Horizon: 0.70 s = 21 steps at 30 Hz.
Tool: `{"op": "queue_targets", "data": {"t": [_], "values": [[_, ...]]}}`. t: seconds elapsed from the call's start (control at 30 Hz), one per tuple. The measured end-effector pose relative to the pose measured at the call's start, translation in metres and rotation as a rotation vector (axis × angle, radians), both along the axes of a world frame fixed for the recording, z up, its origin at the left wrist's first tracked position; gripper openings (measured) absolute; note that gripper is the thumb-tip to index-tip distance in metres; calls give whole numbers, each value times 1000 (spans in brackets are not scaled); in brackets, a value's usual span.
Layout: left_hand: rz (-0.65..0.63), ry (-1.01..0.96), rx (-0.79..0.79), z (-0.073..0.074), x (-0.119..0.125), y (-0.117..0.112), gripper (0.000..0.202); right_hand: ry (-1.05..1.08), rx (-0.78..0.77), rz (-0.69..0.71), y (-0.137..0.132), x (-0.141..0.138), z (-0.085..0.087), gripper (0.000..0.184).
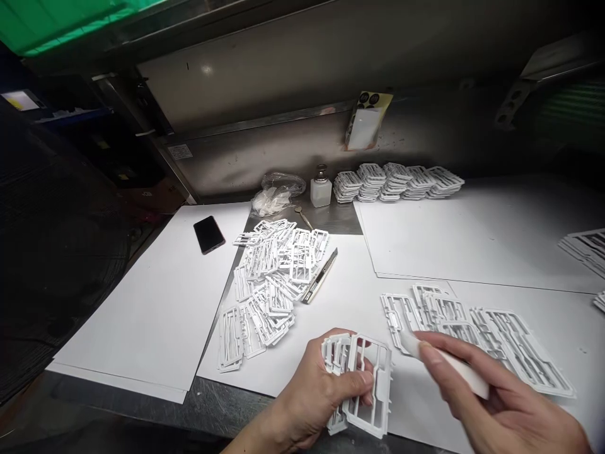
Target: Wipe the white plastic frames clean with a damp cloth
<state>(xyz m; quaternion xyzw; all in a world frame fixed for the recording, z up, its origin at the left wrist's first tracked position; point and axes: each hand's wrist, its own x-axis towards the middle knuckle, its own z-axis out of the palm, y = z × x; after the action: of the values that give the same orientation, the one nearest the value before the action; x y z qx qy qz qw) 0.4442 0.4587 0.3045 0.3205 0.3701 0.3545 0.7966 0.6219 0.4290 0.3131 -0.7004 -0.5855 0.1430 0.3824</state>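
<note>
My left hand (314,388) is closed around a few white plastic frames (380,389) with thin crossbars, held upright near the table's front edge. The thumb presses on the front frame. In my right hand (513,407), between thumb and fingers, is a smooth white stick-like tool (460,372) with a tapered tip pointing left. That tip overlaps the edge of a spread of similar frames (444,309) lying behind it; whether it touches them I cannot tell. A loose heap of frames (269,258) lies left of centre, with a slim cutter knife (319,277) beside it.
Neat stacks of frames (371,183) stand along the back, next to a pump bottle (321,191) and a clear plastic bag (274,195). A phone (208,234) rests on white sheets (142,302) at left. More frames (586,246) lie at the right edge.
</note>
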Motion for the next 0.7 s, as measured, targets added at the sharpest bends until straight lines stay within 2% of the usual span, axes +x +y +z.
{"op": "queue_targets", "data": {"t": [0.07,0.13,0.3,0.53,0.7], "values": [[5,9,36,1,0,-2,29,-103,180,204,7,-8,0,22],[20,18,60,1,-1,-3,25,-163,253,330,9,-9,-4,20],[2,25,25,2,-2,-1,19,-224,179,119,-3,9,-9,21],[-32,0,-66,3,1,-1,21,-106,243,330,4,-7,-2,18],[-14,22,-183,-1,-3,1,21,-181,249,248,0,-6,-1,16]]}}
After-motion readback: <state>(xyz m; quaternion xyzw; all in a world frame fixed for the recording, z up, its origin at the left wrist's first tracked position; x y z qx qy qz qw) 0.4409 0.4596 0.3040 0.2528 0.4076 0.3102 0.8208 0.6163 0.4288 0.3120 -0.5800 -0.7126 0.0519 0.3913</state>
